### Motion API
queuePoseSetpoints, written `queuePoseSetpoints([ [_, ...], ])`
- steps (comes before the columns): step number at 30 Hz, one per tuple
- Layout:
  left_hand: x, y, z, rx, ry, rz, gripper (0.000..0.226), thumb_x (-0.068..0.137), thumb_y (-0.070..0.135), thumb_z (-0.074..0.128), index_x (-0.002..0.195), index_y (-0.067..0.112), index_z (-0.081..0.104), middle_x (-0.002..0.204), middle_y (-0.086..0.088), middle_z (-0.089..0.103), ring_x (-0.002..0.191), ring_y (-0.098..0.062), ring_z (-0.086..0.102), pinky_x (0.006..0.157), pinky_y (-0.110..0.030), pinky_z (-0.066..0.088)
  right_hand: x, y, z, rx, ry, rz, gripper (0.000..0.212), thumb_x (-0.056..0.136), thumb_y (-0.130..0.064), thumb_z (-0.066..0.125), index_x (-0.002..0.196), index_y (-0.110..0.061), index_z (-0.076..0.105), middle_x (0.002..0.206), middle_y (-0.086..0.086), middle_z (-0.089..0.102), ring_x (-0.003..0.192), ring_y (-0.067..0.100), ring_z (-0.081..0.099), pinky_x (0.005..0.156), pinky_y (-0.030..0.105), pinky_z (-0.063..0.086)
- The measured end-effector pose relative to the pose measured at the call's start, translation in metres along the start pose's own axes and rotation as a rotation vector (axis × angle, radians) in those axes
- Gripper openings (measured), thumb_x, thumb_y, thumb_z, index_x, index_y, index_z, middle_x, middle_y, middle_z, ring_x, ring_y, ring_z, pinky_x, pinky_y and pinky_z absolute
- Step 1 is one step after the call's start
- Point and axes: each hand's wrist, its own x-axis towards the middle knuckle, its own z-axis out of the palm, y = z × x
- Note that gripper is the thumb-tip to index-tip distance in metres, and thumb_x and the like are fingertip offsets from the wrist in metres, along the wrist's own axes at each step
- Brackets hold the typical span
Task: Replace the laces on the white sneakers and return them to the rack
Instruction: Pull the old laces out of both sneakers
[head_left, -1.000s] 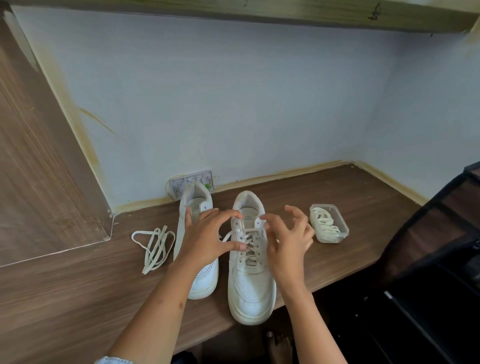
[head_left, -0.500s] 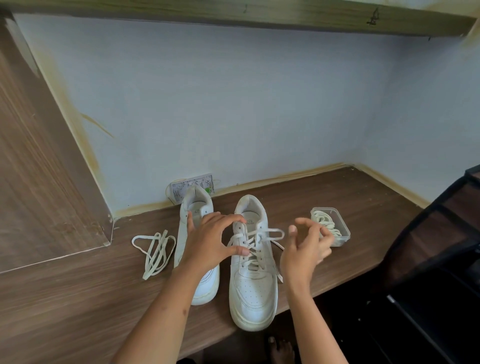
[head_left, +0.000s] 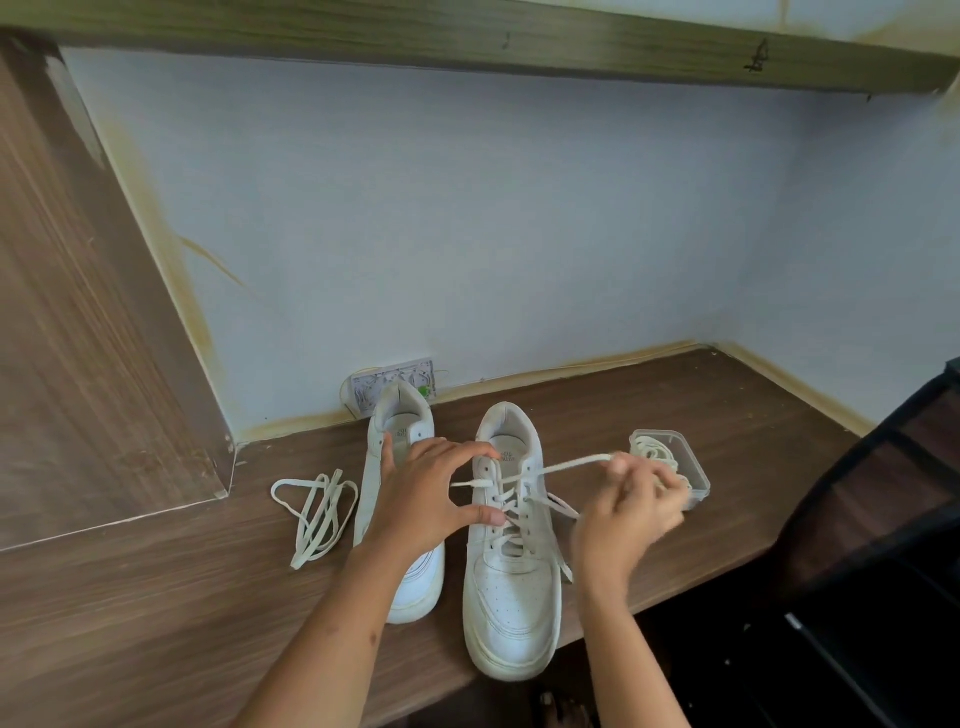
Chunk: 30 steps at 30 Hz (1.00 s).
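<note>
The right hand (head_left: 631, 512) has its fingers curled around a lace (head_left: 571, 464), pinching the strand near its end and drawing it out taut toward three o'clock from the upper eyelets; the fingertips are blurred, so the exact pinch cannot be made out. The left hand (head_left: 423, 499) arches over the collar of the laced sneaker (head_left: 511, 551), fingers bent, thumb pressed against the sneaker's left side at the eyelet row, index finger hooked at the top of the tongue; the lace's other tip pokes out toward nine o'clock just under that finger, and whether the finger actually grips it cannot be told.

The laced sneaker stands upright on the wooden desk (head_left: 156, 613), toe toward six o'clock and slightly over the desk's front edge; a loose stretch of lace trails off its right side. Just beside it at nine o'clock, partly behind the left hand, stands the second sneaker (head_left: 402, 571), no lace visible on it; at nine o'clock from that one, a loose lace (head_left: 317, 512) lies in a tangle on the desk. At three o'clock from the laced sneaker, behind the right hand, sits a clear plastic box (head_left: 691, 467) with coiled laces inside; a wall socket (head_left: 387, 387) is at twelve o'clock behind the second sneaker; a dark rack (head_left: 872, 519) fills the lower right.
</note>
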Motion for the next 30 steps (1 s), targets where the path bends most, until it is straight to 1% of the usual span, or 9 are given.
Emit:
queuePoseSetpoints([
  [4, 0.001, 0.002, 0.000, 0.025, -0.016, -0.019, 0.069, 0.062, 0.075, 0.067, 0.125, 0.053, 0.048, 0.134, 0.024, 0.049, 0.136, -0.004, 0.030, 0.117, -0.053, -0.010, 0.007, 0.005, -0.008, 0.018, 0.062, 0.020, 0.010, 0.098, -0.022, 0.055, 0.105, -0.018, 0.061, 0.119, 0.001, 0.034, 0.104, 0.015, 0.028, 0.098, 0.037, 0.033],
  [6, 0.001, 0.001, 0.001, 0.012, -0.012, -0.019, 0.069, 0.062, 0.075, 0.068, 0.124, 0.053, 0.048, 0.132, 0.025, 0.048, 0.135, -0.003, 0.030, 0.117, -0.052, -0.011, 0.003, 0.004, -0.006, -0.022, -0.104, -0.118, 0.013, 0.096, -0.023, 0.059, 0.108, -0.026, 0.064, 0.123, -0.003, 0.033, 0.108, 0.013, 0.026, 0.093, 0.028, 0.031],
  [10, 0.001, 0.001, 0.001, 0.013, 0.012, -0.010, 0.070, 0.059, 0.077, 0.066, 0.123, 0.054, 0.048, 0.121, 0.030, 0.047, 0.131, 0.001, 0.032, 0.117, -0.050, -0.011, -0.013, 0.008, 0.005, -0.330, -0.529, -0.460, 0.019, 0.094, -0.025, 0.061, 0.106, -0.038, 0.067, 0.141, -0.002, 0.033, 0.125, 0.021, 0.022, 0.097, 0.038, 0.024],
  [13, 0.000, 0.001, 0.001, 0.015, 0.021, -0.008, 0.069, 0.060, 0.076, 0.067, 0.123, 0.054, 0.048, 0.123, 0.028, 0.050, 0.130, 0.001, 0.033, 0.117, -0.049, -0.011, -0.020, 0.014, 0.012, -0.402, -0.641, -0.448, 0.010, 0.096, -0.029, 0.058, 0.101, -0.032, 0.067, 0.145, -0.002, 0.032, 0.127, 0.027, 0.023, 0.100, 0.043, 0.028],
  [15, 0.000, 0.001, 0.001, 0.013, 0.019, -0.006, 0.069, 0.060, 0.077, 0.067, 0.123, 0.054, 0.048, 0.123, 0.028, 0.050, 0.130, 0.001, 0.033, 0.117, -0.049, -0.011, -0.019, 0.015, 0.014, -0.342, -0.571, -0.408, 0.009, 0.091, -0.021, 0.065, 0.090, -0.029, 0.070, 0.138, -0.004, 0.039, 0.123, 0.024, 0.028, 0.097, 0.039, 0.027],
  [19, -0.001, 0.002, -0.001, 0.016, 0.019, -0.004, 0.068, 0.059, 0.077, 0.066, 0.120, 0.053, 0.049, 0.118, 0.030, 0.047, 0.129, 0.001, 0.034, 0.117, -0.048, -0.009, -0.014, 0.005, 0.010, -0.236, -0.206, -0.332, 0.023, 0.081, -0.002, 0.071, 0.082, -0.025, 0.070, 0.117, -0.009, 0.045, 0.105, 0.017, 0.043, 0.091, 0.035, 0.027],
  [22, -0.002, 0.000, -0.001, 0.018, 0.034, -0.007, 0.068, 0.058, 0.078, 0.066, 0.118, 0.052, 0.049, 0.119, 0.028, 0.050, 0.128, -0.001, 0.037, 0.118, -0.047, -0.007, 0.001, 0.004, -0.001, -0.172, 0.015, -0.248, 0.019, 0.083, 0.001, 0.067, 0.082, -0.018, 0.068, 0.111, -0.003, 0.050, 0.097, 0.009, 0.038, 0.090, 0.034, 0.025],
  [25, -0.002, 0.000, -0.001, 0.046, 0.030, -0.012, 0.068, 0.060, 0.081, 0.061, 0.119, 0.051, 0.046, 0.123, 0.026, 0.049, 0.129, -0.003, 0.037, 0.119, -0.048, -0.006, 0.010, 0.012, -0.010, -0.228, 0.008, -0.204, 0.007, 0.088, -0.015, 0.069, 0.090, -0.021, 0.071, 0.114, -0.004, 0.053, 0.098, 0.006, 0.030, 0.088, 0.039, 0.026],
  [30, -0.002, 0.006, 0.003, 0.080, 0.027, -0.033, 0.076, 0.056, 0.089, 0.047, 0.121, 0.051, 0.044, 0.123, 0.022, 0.044, 0.130, -0.005, 0.036, 0.117, -0.053, -0.008, -0.004, 0.010, -0.018, -0.260, -0.164, -0.132, 0.029, 0.088, -0.018, 0.069, 0.115, -0.028, 0.065, 0.116, -0.012, 0.044, 0.103, 0.008, 0.031, 0.094, 0.033, 0.023],
])
